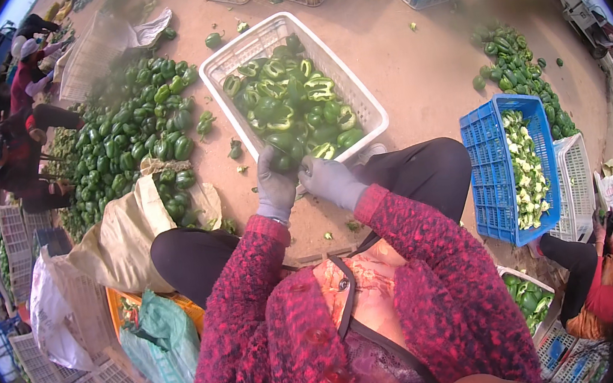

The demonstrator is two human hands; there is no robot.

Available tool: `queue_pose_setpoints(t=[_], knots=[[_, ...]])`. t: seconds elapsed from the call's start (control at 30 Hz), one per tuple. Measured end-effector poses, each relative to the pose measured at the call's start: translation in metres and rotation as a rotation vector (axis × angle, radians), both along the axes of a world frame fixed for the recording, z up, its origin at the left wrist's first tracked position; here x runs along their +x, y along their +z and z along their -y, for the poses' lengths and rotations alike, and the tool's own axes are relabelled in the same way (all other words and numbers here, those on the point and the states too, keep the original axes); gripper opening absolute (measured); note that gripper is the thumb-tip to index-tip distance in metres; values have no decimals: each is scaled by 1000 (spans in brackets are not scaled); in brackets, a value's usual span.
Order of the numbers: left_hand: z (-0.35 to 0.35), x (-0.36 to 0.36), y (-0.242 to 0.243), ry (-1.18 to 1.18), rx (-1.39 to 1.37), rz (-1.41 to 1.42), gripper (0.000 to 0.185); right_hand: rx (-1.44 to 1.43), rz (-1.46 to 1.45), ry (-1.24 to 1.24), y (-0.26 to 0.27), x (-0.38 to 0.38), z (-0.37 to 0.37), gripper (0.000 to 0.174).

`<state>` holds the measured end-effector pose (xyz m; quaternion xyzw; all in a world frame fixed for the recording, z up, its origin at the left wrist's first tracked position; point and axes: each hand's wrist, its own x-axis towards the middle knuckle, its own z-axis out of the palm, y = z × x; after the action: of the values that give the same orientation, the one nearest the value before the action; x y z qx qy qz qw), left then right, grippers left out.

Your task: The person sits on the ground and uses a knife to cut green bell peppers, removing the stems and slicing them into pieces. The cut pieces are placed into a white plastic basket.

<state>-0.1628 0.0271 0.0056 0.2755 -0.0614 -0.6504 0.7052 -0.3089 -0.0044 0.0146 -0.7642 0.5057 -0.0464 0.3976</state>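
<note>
My left hand (274,188), in a grey glove, grips a green bell pepper (286,151) over the near end of a white plastic crate (373,105). Just to its right, my gloved right hand (334,181) is curled at the pepper's lower edge. Whether anything sits inside those curled fingers is hidden. Halved green peppers (320,89), some with their pale insides up, fill much of the crate along with darker pieces lying skin side up.
Whole green peppers (119,136) form a large heap at left, beside a tan sack (124,235). A blue crate (488,171) of pale pepper cores (526,172) stands at right. A person (606,288) sits at lower right; other people (23,144) work at far left.
</note>
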Motion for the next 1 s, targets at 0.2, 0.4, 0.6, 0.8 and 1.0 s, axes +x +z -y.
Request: queue_pose_setpoints(t=[0.2,0.4,0.6,0.8,1.0], knots=[[4,-7,-3,32,9,228,37,-12,-54,11,-13,-3,10,29],[6,-8,-31,83,137,90,44,27,-44,33,-22,3,13,28],[12,-6,-45,91,168,-301,46,6,-121,-8,-30,9,10,31],[6,-3,-30,69,135,732,50,350,75,-115,-33,9,22,42],[17,15,-10,-28,169,445,53,192,40,-174,6,-6,28,43]])
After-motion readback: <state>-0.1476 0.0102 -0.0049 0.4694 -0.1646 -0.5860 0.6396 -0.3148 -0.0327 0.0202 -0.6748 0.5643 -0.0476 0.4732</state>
